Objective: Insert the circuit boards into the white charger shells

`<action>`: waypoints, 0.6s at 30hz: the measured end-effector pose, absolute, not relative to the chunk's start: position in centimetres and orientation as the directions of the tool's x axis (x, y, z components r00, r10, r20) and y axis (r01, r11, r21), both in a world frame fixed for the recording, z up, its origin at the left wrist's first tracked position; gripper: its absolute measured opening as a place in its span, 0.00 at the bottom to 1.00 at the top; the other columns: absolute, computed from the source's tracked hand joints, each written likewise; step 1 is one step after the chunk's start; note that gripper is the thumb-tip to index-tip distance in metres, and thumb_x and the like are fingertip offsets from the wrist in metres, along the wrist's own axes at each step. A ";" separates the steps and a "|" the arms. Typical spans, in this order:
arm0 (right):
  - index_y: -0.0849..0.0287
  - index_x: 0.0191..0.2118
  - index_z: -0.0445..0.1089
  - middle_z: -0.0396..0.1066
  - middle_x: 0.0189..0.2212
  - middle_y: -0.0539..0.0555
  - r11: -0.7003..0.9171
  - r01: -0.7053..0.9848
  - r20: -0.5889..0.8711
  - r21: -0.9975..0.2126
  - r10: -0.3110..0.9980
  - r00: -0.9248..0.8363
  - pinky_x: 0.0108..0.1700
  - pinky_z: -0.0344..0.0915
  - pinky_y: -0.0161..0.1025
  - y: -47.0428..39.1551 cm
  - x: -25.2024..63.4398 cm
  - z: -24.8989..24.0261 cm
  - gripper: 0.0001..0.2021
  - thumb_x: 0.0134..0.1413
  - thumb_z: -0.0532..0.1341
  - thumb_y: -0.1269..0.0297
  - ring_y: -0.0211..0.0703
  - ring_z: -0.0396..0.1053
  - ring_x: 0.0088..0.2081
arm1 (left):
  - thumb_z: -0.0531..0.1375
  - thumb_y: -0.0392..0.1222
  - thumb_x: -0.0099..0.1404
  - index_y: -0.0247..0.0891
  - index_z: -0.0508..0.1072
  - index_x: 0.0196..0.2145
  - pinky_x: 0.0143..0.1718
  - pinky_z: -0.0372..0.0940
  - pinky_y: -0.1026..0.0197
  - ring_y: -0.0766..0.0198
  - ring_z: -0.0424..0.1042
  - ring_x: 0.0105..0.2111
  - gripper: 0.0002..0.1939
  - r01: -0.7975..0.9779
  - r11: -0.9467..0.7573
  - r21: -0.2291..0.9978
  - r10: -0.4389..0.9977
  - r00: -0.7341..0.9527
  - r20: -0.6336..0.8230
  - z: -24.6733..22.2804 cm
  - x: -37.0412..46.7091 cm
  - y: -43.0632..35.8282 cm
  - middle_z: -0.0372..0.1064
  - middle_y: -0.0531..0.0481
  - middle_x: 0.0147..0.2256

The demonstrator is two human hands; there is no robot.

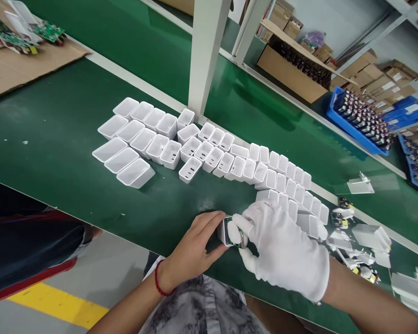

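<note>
My bare left hand (198,243), with a red cord at the wrist, grips a small white plastic case (222,234) near the bench's front edge. The case lies tilted with its open end toward my right hand. My right hand (277,246) wears a white glove and pinches a green circuit board (236,237) at that open end. The board looks partly inside the case; how deep it sits is hidden by my fingers. Just beyond my hands stand rows of open white plastic cases (214,158), several with small slots in the bottom.
A white post (207,60) rises behind the cases. Loose boards and white parts (360,260) lie at right. Cardboard (28,65) with green boards is at far left. A blue tray (358,120) of components stands on the far bench. Someone in dark clothing (31,241) is at left.
</note>
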State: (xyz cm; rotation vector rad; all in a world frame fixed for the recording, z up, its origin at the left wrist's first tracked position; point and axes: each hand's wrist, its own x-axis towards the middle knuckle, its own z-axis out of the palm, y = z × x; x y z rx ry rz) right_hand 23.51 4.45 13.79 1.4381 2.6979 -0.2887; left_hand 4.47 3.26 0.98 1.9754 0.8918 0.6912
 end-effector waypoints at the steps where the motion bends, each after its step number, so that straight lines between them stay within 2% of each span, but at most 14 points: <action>1: 0.54 0.30 0.64 0.65 0.27 0.54 0.540 0.832 -0.173 -0.131 0.814 -0.555 0.33 0.54 0.45 4.5 23.5 13.7 0.03 0.48 0.59 0.70 0.47 0.60 0.29 | 0.58 0.42 0.69 0.48 0.52 0.65 0.58 0.66 0.49 0.51 0.66 0.58 0.31 0.332 -0.394 0.857 0.790 0.598 0.131 1.0 4.5 3.3 0.65 0.41 0.59; 4: 0.54 0.31 0.64 0.65 0.29 0.54 0.537 0.835 -0.222 -0.119 0.806 -0.549 0.34 0.54 0.46 4.5 23.5 13.3 0.03 0.49 0.59 0.68 0.48 0.60 0.31 | 0.59 0.41 0.68 0.47 0.51 0.65 0.58 0.66 0.49 0.52 0.66 0.58 0.32 0.343 -0.396 0.852 0.786 0.607 0.121 1.2 4.5 3.4 0.65 0.42 0.58; 9: 0.55 0.30 0.63 0.65 0.29 0.56 0.560 0.828 -0.214 -0.010 0.808 -0.549 0.33 0.53 0.47 4.2 23.3 12.9 0.04 0.51 0.59 0.62 0.49 0.59 0.31 | 0.59 0.41 0.68 0.47 0.51 0.65 0.58 0.66 0.50 0.52 0.66 0.58 0.32 0.347 -0.392 0.852 0.786 0.608 0.114 1.1 4.4 3.3 0.64 0.42 0.58; 14: 0.55 0.29 0.62 0.64 0.29 0.57 0.564 0.825 -0.220 -0.019 0.803 -0.554 0.33 0.53 0.47 4.3 23.1 12.8 0.04 0.49 0.60 0.64 0.48 0.58 0.29 | 0.59 0.40 0.68 0.46 0.52 0.64 0.58 0.65 0.51 0.53 0.66 0.58 0.31 0.342 -0.400 0.850 0.785 0.606 0.125 1.1 4.4 3.4 0.65 0.42 0.58; 18: 0.56 0.29 0.62 0.63 0.28 0.57 0.592 0.806 -0.219 0.028 0.790 -0.573 0.31 0.53 0.47 4.4 23.0 12.9 0.03 0.49 0.59 0.66 0.48 0.57 0.28 | 0.59 0.40 0.68 0.46 0.53 0.64 0.57 0.66 0.51 0.52 0.66 0.57 0.31 0.342 -0.394 0.853 0.788 0.603 0.123 1.2 4.5 3.5 0.65 0.41 0.58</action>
